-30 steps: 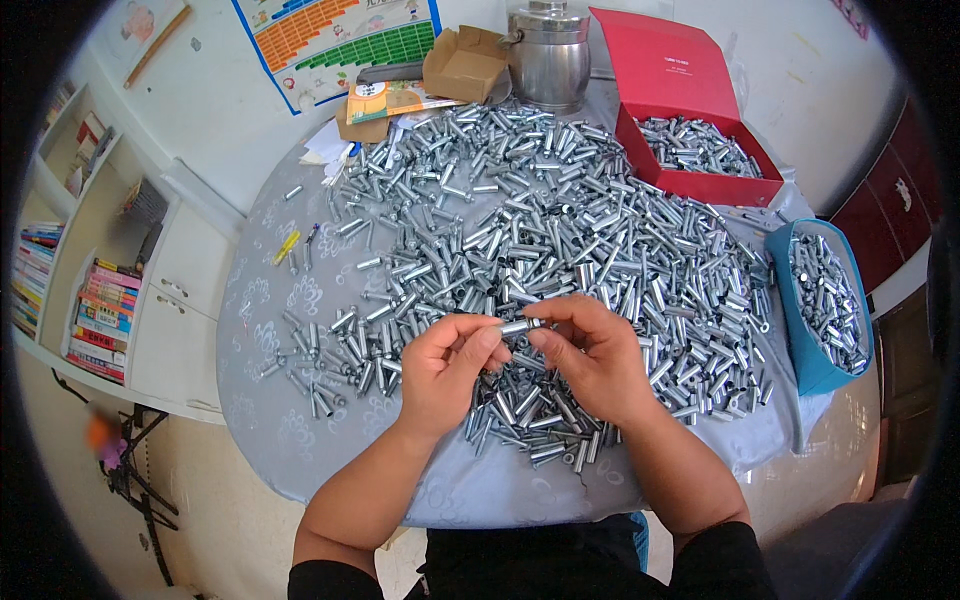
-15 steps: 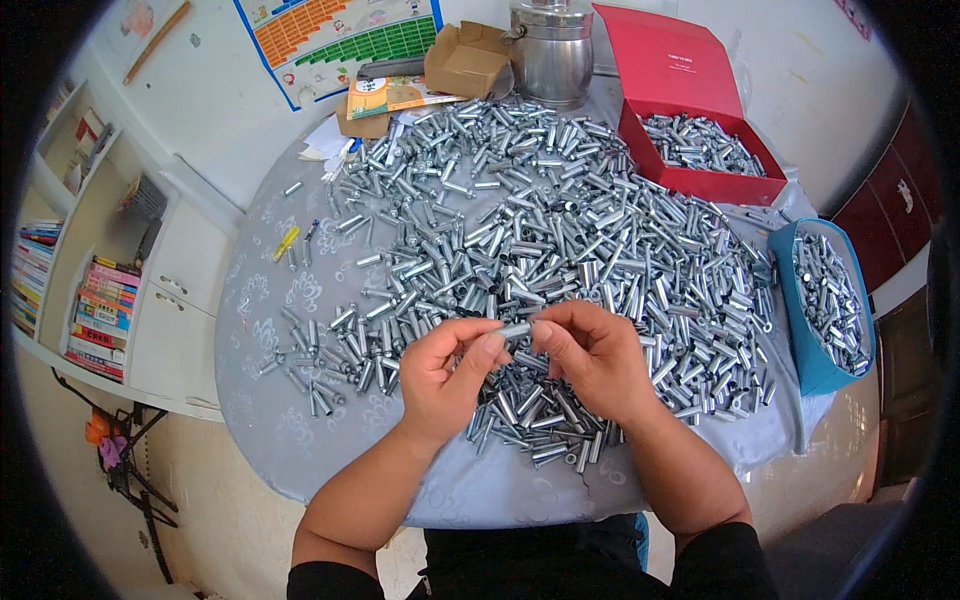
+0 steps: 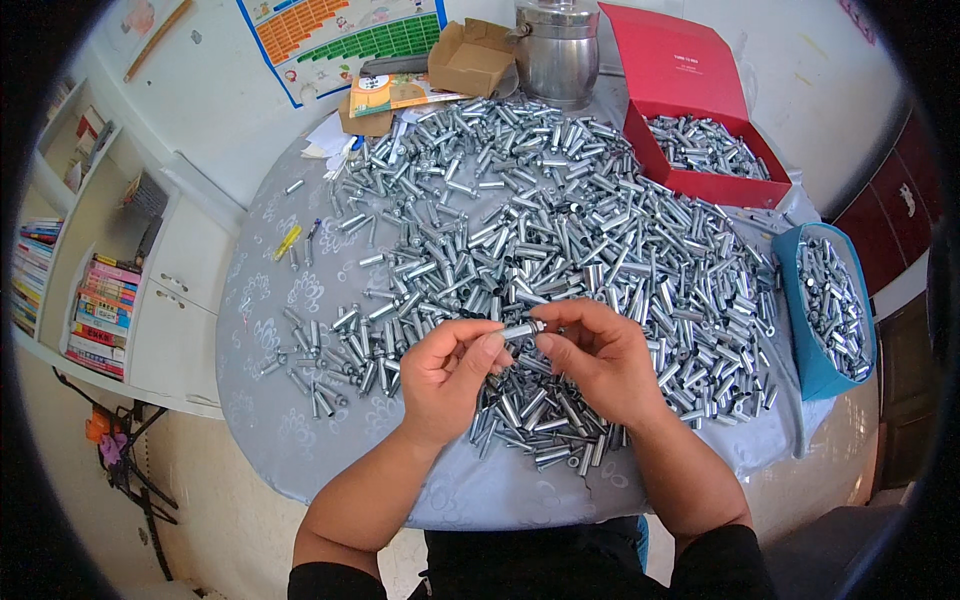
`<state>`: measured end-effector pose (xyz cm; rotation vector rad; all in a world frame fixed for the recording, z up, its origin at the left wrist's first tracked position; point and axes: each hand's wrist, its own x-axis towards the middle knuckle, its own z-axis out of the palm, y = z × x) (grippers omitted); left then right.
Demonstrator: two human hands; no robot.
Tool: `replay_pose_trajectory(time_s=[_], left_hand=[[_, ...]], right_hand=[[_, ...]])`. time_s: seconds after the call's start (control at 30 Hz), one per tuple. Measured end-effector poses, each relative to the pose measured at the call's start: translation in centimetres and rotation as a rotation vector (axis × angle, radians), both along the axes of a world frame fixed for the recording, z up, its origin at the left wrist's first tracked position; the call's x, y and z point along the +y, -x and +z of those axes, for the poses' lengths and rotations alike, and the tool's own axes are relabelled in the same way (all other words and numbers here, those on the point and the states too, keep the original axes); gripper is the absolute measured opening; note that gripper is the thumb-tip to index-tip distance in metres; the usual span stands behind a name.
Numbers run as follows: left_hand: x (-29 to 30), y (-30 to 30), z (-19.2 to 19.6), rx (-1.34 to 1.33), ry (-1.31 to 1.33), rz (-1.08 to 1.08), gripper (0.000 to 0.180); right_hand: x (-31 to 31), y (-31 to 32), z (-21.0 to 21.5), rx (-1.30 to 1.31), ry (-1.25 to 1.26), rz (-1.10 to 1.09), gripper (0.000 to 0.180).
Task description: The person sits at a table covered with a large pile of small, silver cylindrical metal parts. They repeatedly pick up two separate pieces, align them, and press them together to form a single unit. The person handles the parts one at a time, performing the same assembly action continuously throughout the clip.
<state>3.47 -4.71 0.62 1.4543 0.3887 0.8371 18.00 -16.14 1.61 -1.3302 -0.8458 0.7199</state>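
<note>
Between thumb and fingers my left hand (image 3: 445, 375) pinches a shiny metal sleeve anchor (image 3: 519, 331), held level above the pile. At the anchor's right end is my right hand (image 3: 600, 360), thumb and forefinger closed about its tip, where a small nut or collar shows. The other fingers of both hands are curled. Under and beyond the hands spreads a large heap of loose sleeve anchors and metal tubes (image 3: 600, 235) on the table.
A grey patterned cloth covers the round table (image 3: 270, 400). A red box (image 3: 720, 188) and a blue fabric bin (image 3: 815, 350), both filled with metal pieces, stand at the right. A yellow-handled screwdriver (image 3: 287, 243) lies left; a metal canister (image 3: 556, 60) and open cardboard box (image 3: 468, 60) stand behind.
My right thumb and forefinger have parted slightly at the anchor's end, so its tip now shows between them. The left hand keeps its hold in nearly the same place.
</note>
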Motion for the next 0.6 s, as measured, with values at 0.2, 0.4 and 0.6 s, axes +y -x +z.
replay_pose_trajectory(time_s=[0.2, 0.4, 0.6], left_hand=[[-0.07, 0.23, -0.14, 0.03, -0.026, -0.022, 0.018], [-0.2, 0.35, 0.1, 0.041, -0.034, -0.041, 0.019], [0.09, 0.21, 0.05, -0.027, 0.022, -0.028, 0.02]], right_hand=[[0.0, 0.29, 0.74, 0.048, 0.052, 0.036, 0.018], [-0.3, -0.14, 0.09, -0.081, 0.147, 0.069, 0.021], [-0.27, -0.06, 0.94, 0.008, 0.157, 0.078, 0.021]])
